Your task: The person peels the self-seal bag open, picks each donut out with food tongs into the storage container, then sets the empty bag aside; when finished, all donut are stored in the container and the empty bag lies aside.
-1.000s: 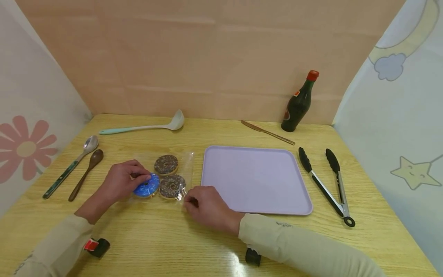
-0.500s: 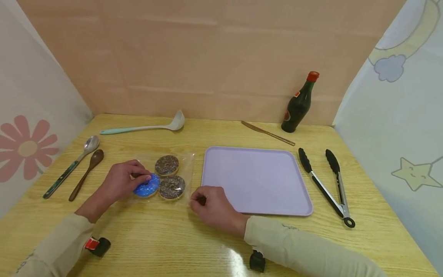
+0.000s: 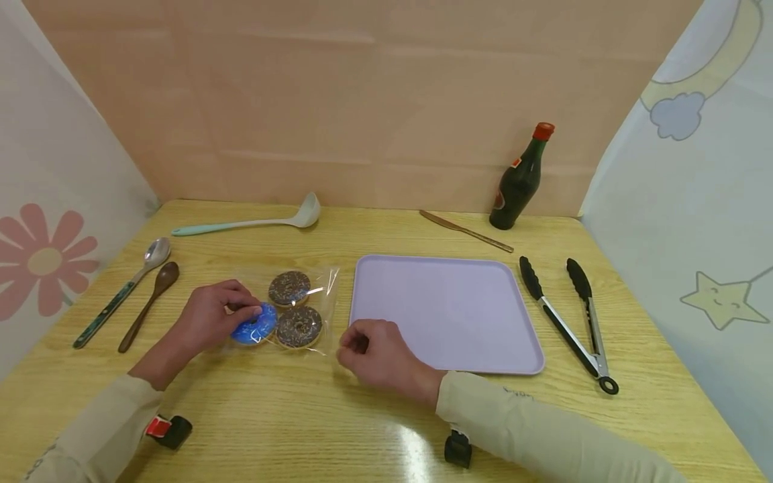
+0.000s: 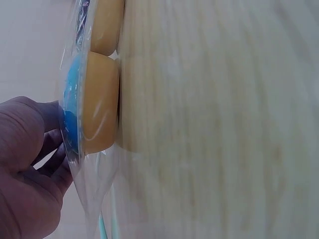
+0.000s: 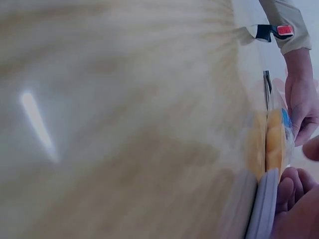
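Note:
Three ring doughnuts lie in a clear plastic bag (image 3: 326, 295) on the table. One doughnut (image 3: 255, 326) has blue icing; the other two, a rear one (image 3: 290, 288) and a front one (image 3: 298, 327), are dark brown with sprinkles. My left hand (image 3: 208, 318) rests its thumb and fingertips on top of the blue doughnut through the plastic. In the left wrist view those fingers meet only the blue top (image 4: 72, 109) and the bag. My right hand (image 3: 380, 355) hovers by the bag's right edge, loosely curled, with nothing visible in it.
A lilac tray (image 3: 447, 365) lies behind and beside my right hand. Tongs (image 3: 574, 329) lie to its right. Farther back are a bottle (image 3: 517, 181), a knife (image 3: 465, 230) and a ladle (image 3: 260, 221). At left lie a metal spoon (image 3: 123, 292) and a wooden spoon (image 3: 151, 305).
My right hand has drawn away from the bag's right edge, moving slightly right toward the tray. The left hand and the doughnuts stay where they were.

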`<state>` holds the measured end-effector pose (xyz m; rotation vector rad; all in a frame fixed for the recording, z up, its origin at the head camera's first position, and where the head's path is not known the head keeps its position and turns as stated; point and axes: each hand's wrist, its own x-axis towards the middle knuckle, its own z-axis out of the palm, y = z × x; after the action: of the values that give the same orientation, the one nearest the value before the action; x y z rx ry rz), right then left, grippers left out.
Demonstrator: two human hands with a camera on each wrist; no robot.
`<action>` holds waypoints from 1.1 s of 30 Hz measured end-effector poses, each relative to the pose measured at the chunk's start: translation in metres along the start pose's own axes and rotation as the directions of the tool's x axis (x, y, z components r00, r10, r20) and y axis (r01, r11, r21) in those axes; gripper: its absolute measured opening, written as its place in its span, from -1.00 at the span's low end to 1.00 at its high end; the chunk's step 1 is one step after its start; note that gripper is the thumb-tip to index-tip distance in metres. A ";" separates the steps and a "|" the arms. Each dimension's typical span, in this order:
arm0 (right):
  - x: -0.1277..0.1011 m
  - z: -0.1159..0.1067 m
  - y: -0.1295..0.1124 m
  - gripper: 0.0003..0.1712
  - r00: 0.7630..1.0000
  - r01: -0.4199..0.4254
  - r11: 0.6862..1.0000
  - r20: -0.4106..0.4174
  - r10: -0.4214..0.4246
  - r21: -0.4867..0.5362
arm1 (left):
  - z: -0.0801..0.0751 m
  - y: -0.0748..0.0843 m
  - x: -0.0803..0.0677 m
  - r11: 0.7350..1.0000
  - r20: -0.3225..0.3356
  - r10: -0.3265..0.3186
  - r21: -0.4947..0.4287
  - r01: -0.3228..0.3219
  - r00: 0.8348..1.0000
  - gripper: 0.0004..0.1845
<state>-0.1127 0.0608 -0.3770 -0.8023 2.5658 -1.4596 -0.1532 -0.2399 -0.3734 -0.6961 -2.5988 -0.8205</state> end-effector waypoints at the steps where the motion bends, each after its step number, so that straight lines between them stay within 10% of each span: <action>1: 0.002 -0.001 -0.001 -0.96 1.000 -0.008 1.000 0.004 0.008 -0.002 | 0.000 0.000 0.000 1.000 -0.002 0.003 -0.001 -0.003 1.000 -0.89; 12: 0.040 0.003 -0.009 -0.80 0.986 -0.164 0.986 0.023 0.163 0.028 | 0.001 -0.001 -0.001 1.000 0.007 -0.008 -0.028 0.009 1.000 -0.89; 33: 0.037 -0.007 0.009 -0.84 0.985 -0.131 0.991 -0.121 0.126 -0.028 | -0.002 -0.003 0.001 1.000 0.028 0.022 -0.007 -0.022 0.999 -0.88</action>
<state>-0.1509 0.0525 -0.3738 -0.5569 2.6810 -1.4689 -0.1551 -0.2427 -0.3731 -0.7422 -2.6097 -0.8184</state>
